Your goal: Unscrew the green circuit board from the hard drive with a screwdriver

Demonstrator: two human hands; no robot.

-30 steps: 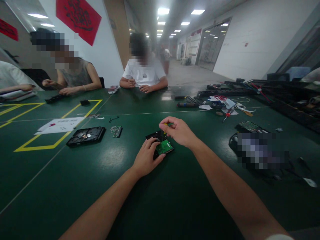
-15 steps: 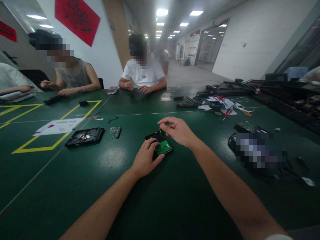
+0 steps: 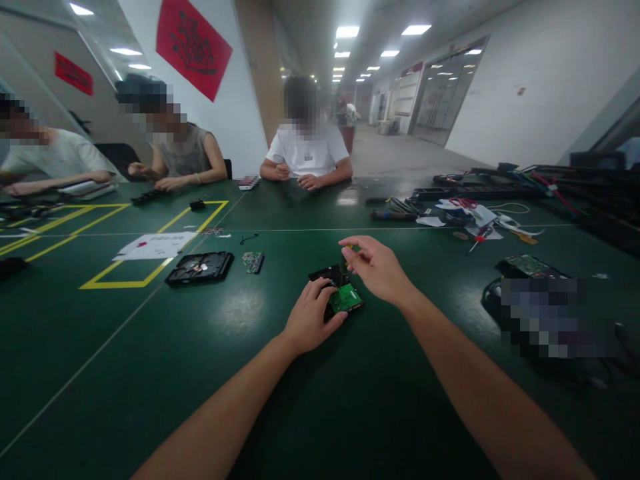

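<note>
My left hand (image 3: 311,317) rests on the green table (image 3: 350,400), its fingers curled round the near edge of a small black hard drive (image 3: 331,276) with a green circuit board (image 3: 346,298) facing up. My right hand (image 3: 376,267) hovers just above the drive, thumb and fingers pinched on the yellow handle of a small screwdriver (image 3: 345,252) that stands upright with its tip down on the board.
An opened black drive (image 3: 200,267) and a loose small board (image 3: 253,261) lie to the left, beside a white paper (image 3: 154,246) in a yellow-taped square. Tools and cables (image 3: 460,213) clutter the far right. Three people sit across the table.
The camera has turned left, so everything shifted right in view. My hands stay on the drive and the screwdriver, with the right fingers slightly shifted on the handle.
</note>
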